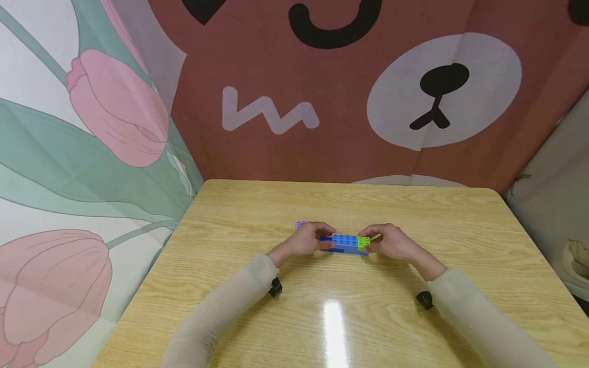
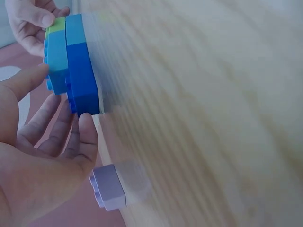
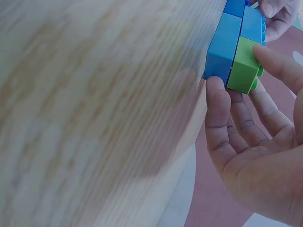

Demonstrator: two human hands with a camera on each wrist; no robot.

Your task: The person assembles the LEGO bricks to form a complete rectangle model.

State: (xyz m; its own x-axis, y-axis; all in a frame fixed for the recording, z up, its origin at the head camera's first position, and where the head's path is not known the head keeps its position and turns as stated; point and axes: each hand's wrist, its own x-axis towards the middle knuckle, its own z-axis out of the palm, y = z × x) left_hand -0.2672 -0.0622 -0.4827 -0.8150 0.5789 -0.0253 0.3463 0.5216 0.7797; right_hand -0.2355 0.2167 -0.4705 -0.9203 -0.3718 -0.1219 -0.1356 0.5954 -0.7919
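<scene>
A two-layer stack of toy building bricks stands on the table between both hands. On top, a light blue brick point(image 1: 345, 239) meets a green brick point(image 1: 363, 241) at the right end. Beneath them are a dark blue brick point(image 2: 84, 78) on the left and another light blue brick point(image 3: 222, 45) on the right. My left hand point(image 1: 306, 239) holds the left end, thumb against the upper blue brick. At the right end my right hand point(image 1: 391, 243) grips the stack, with its thumb on the green brick and a fingertip low on the end.
A small purple brick point(image 1: 300, 224) sits apart on the wooden table point(image 1: 340, 291), just behind the left hand. Printed cloth point(image 1: 340, 153) hangs along the table's far edge, and more cloth point(image 1: 46, 204) hangs at the left.
</scene>
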